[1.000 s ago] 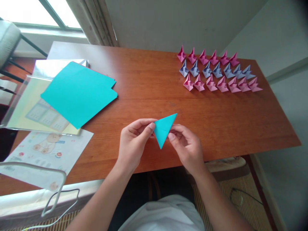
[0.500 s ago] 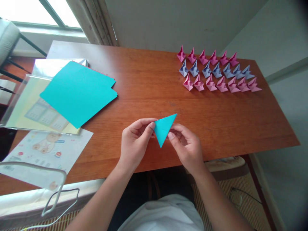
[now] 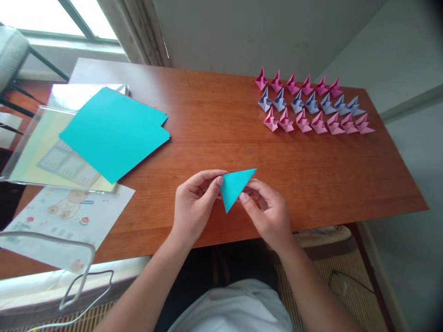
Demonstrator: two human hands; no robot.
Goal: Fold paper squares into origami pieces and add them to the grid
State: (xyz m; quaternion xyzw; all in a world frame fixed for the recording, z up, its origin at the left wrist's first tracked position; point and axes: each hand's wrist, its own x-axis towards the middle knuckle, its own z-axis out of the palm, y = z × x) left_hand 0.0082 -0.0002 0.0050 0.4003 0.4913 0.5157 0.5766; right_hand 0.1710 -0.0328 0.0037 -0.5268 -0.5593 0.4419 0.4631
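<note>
A small triangle of folded turquoise origami paper is held up between both hands, over the front part of the table. My left hand pinches its upper left corner, thumb in front and fingers behind. On the other side, my right hand has its thumb at the paper's lower right edge, with curled fingers behind it. One point of the triangle aims to the upper right, another downward. The fingertips behind the paper are partly hidden.
Rows of folded paper figures in pink and bluish purple stand at the back right of the wooden table. To the left, turquoise sheets lie over a clear plastic sleeve and a bear-print sheet. A white bent tube is at lower left.
The folded paper has turned slightly clockwise at its right point, and its lower point has shifted a little left. My right hand has moved slightly left; my left hand stays nearly still.
</note>
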